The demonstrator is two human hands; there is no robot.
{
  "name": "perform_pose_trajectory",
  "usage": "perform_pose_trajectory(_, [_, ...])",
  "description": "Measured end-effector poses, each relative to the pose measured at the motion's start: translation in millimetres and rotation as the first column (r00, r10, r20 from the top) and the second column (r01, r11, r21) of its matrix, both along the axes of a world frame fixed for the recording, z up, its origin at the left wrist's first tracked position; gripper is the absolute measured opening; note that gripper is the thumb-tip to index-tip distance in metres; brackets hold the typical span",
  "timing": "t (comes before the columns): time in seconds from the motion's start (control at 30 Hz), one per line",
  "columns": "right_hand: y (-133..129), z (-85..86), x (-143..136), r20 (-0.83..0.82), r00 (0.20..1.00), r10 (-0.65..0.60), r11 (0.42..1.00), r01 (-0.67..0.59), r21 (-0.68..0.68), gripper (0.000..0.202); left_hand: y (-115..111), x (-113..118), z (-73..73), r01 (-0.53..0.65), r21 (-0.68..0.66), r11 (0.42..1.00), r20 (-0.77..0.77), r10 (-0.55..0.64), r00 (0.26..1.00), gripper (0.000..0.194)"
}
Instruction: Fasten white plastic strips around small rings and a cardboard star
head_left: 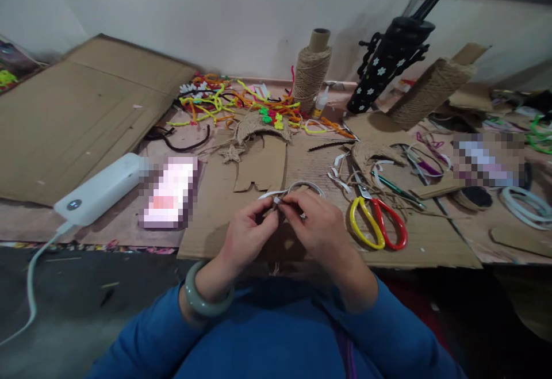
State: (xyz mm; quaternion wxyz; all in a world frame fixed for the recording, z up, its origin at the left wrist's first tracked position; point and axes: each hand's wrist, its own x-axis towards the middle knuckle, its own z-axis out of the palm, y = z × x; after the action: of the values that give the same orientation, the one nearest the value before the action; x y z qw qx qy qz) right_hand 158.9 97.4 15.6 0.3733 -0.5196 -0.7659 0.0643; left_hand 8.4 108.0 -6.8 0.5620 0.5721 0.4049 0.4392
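Observation:
My left hand [250, 230] and my right hand [317, 226] meet over the cardboard sheet at the table's front edge. Between their pinched fingertips is the end of a white strip [276, 199]. A loop of pale band [308, 184] curves behind the fingers. Just beyond lie a cut cardboard piece [261, 166], a twine-wrapped crescent [263, 128] with green, red and yellow bits, and a twine star [232, 153]. Scissors [377, 224] with one yellow and one red handle lie right of my right hand, near a second twine crescent [373, 152].
Left are a phone [169, 192], a white corded device [101, 188] and a large cardboard sheet [86, 108]. Behind lie colourful pipe cleaners [215, 100], twine rolls [311, 74], a small glue bottle [321, 103] and a black flowered holder [383, 65]. A white coil [524, 206] lies right.

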Motion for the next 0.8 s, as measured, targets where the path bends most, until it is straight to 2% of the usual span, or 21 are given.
perform_pose_trajectory(0.23, [-0.1, 3.1, 2.1, 0.031, 0.999, 0.005, 0.995, -0.002, -0.095, 0.019, -2.1, 0.3, 4.7, -0.051, 0.101, 0.994, -0.155, 0.066, 0.986, 0.023])
perform_pose_trajectory(0.53, [-1.6, 1.1, 0.0, 0.074, 0.997, -0.031, 0.998, 0.035, -0.053, 0.021, -2.4, 0.9, 4.0, -0.109, 0.092, 0.99, -0.18, 0.124, 0.976, 0.021])
perform_pose_trajectory(0.8, [-1.5, -0.8, 1.1, 0.043, 0.999, -0.014, 0.996, 0.018, -0.082, 0.02, -2.6, 1.1, 6.6, -0.121, 0.116, 0.986, -0.193, 0.142, 0.971, 0.021])
